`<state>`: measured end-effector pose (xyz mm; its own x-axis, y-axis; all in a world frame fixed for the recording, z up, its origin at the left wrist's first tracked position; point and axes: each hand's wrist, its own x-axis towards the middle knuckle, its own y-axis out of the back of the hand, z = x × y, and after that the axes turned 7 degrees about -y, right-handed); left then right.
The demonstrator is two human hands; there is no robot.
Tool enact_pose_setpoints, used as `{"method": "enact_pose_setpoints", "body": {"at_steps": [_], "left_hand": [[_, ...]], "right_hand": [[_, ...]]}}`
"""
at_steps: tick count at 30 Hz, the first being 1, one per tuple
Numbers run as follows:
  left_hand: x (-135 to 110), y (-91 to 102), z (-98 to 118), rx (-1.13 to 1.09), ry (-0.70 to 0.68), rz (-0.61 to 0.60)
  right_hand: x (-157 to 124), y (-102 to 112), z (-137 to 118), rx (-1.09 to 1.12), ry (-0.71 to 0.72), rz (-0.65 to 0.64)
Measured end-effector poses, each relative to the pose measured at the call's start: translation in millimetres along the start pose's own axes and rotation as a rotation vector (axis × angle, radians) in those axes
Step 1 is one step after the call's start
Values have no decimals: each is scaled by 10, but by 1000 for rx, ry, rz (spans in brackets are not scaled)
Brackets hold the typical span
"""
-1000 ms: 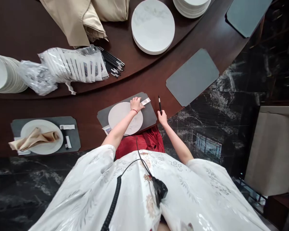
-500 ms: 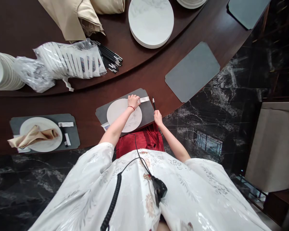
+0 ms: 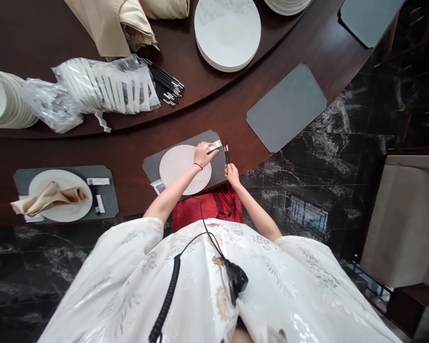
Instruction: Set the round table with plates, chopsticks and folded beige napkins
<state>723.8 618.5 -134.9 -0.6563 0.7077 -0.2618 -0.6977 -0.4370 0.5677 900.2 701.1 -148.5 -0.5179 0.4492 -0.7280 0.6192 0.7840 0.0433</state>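
Observation:
My left hand (image 3: 203, 155) pinches a white paper strip (image 3: 214, 146) at the upper right edge of a round white marble-patterned plate (image 3: 182, 170). The plate lies on a dark grey placemat (image 3: 219, 164). My right hand (image 3: 231, 175) is shut on black-and-silver chopsticks (image 3: 226, 155), which stand just off the mat's right side. A few centimetres separate the chopstick tips from the paper strip. A small printed card (image 3: 159, 187) pokes out from under the mat, partly hidden by my left forearm.
A finished setting with plate, tan napkin and white pieces sits on a grey mat (image 3: 21, 183) to the left. Beyond lie plate stacks (image 3: 228, 33), bagged white sleeves (image 3: 105, 85), loose chopsticks (image 3: 166, 85), tan cloth (image 3: 110, 24) and a bare grey mat (image 3: 286, 108). The curved table edge (image 3: 271, 138) meets dark marble floor.
My right hand has moved left, bringing the chopsticks closer to the paper strip. My left hand has shifted slightly right along the plate's edge, with the strip in its fingers.

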Motion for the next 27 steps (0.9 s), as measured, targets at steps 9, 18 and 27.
{"method": "enact_pose_setpoints", "body": {"at_steps": [9,18,27], "left_hand": [[-734,-88,138,-754,189,92],[-1041,650,83,-1085,421,219],[-1281,439,236,-1260,521,191]], "right_hand": [[-346,-500,-389,15,189,-225],[-292,-507,-853,-639,821,-245],[-272,-675,-895,-898,1010,-313]]}}
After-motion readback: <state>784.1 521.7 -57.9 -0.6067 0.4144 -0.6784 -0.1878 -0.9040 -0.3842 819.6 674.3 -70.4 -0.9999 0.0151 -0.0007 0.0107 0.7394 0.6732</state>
